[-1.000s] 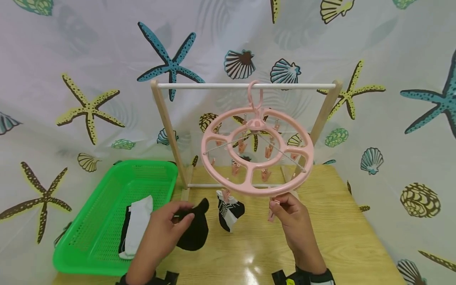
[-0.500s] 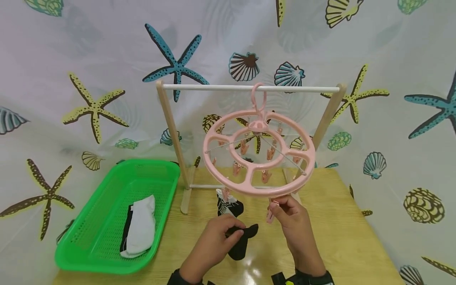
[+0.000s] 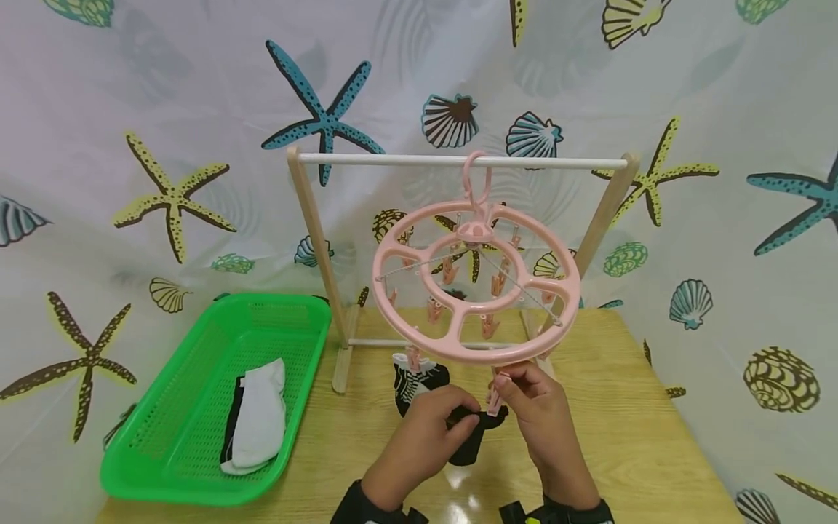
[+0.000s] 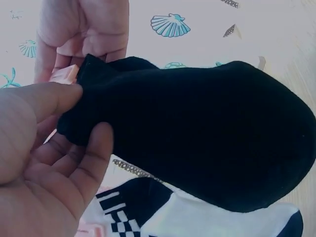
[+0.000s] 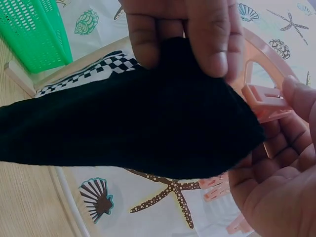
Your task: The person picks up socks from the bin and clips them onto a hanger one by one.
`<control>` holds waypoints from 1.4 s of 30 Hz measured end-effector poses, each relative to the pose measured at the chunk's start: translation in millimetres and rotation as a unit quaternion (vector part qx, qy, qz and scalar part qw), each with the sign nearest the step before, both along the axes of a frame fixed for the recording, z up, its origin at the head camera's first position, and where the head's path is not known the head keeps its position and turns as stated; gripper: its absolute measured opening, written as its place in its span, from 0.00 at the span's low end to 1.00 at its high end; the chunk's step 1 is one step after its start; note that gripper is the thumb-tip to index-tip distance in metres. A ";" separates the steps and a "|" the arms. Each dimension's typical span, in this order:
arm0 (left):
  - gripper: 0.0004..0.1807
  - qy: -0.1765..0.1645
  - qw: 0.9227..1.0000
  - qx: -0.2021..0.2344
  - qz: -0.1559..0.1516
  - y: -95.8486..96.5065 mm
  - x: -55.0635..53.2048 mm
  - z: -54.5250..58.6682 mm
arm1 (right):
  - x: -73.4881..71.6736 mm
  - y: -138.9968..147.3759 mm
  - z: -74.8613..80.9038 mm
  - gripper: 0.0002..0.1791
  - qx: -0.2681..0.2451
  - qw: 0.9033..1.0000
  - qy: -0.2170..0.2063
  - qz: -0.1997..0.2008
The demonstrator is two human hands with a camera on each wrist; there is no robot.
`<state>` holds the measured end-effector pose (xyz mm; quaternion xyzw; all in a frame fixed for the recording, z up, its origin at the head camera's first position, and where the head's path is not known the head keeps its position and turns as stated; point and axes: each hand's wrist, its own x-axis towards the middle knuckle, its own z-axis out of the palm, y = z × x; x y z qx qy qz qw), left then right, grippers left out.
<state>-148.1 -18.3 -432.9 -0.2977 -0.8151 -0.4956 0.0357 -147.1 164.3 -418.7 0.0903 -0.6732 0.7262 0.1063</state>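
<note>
My left hand (image 3: 428, 440) pinches a black sock (image 4: 192, 128) near its cuff; the rest of the sock hangs down below the fingers. At the front of a pink round drying hanger (image 3: 458, 348), my right hand (image 3: 540, 407) pinches a pink clothespin (image 5: 269, 101) between thumb and fingers. The sock's cuff edge lies right at this clothespin, and I cannot tell whether the pin's tips are around it. To the left, a black and white checkered sock (image 3: 419, 378) hangs from another pink clothespin (image 3: 413, 358) of the hanger.
The hanger hooks over the white rod (image 3: 393, 159) of a wooden stand (image 3: 317, 247). A green basket (image 3: 121, 466) at the left holds a white sock (image 3: 260, 415) and something black beside it. More clothespins hang under the ring. A patterned cloth (image 3: 196, 94) covers the back.
My left hand has carried the black sock rightward from beside the basket to the clothespin in my right hand. The right hand stays at the ring's front, holding the clothespin.
</note>
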 end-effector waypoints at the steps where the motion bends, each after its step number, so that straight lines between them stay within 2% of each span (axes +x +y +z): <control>1: 0.04 0.002 1.000 0.002 0.004 1.2 -0.3 0.3 | 0.1 0.3 0.2 0.07 0.000 1.000 0.002 0.003; 6: 0.04 0.011 0.999 0.027 0.027 5.6 -2.3 1.2 | 0.4 1.2 0.3 0.06 -0.002 1.000 0.012 0.022; 11: 0.03 0.014 0.998 0.051 0.022 10.1 -2.6 0.8 | 0.8 3.0 -0.3 0.07 0.009 0.999 0.007 0.033; 17: 0.04 0.034 0.997 0.060 0.037 11.2 -2.0 -0.9 | 0.9 5.8 -1.4 0.07 0.027 0.997 -0.005 0.073; 23: 0.05 0.030 0.997 0.060 0.042 9.1 -1.3 -1.5 | 0.7 7.1 -3.2 0.08 0.033 0.996 -0.013 0.081; 26: 0.06 0.050 0.996 0.050 0.058 6.7 -0.9 -2.6 | 0.0 7.0 -4.7 0.08 0.032 0.996 -0.007 0.085; 28: 0.07 0.080 0.993 0.041 0.076 4.8 -1.0 -2.5 | -0.4 6.8 -5.4 0.07 0.031 0.996 -0.005 0.084; 30: 0.09 0.124 0.987 0.028 0.099 2.4 -0.3 -0.9 | -0.5 6.5 -5.9 0.07 0.031 0.996 -0.006 0.082; 32: 0.10 0.173 0.977 0.021 0.124 0.3 0.7 3.5 | -0.5 6.4 -6.1 0.08 0.034 0.996 -0.008 0.080; 36: 0.14 0.274 0.948 0.019 0.161 -3.9 0.2 15.2 | -0.6 5.7 -6.2 0.08 0.037 0.996 -0.007 0.077; 39: 0.16 0.323 0.929 0.015 0.178 -5.8 -3.3 23.5 | -0.8 4.9 -6.3 0.07 0.034 0.996 -0.006 0.080; 42: 0.17 0.348 0.916 -0.012 0.198 -6.4 -5.8 30.2 | -1.0 3.8 -6.4 0.07 0.029 0.996 -0.009 0.086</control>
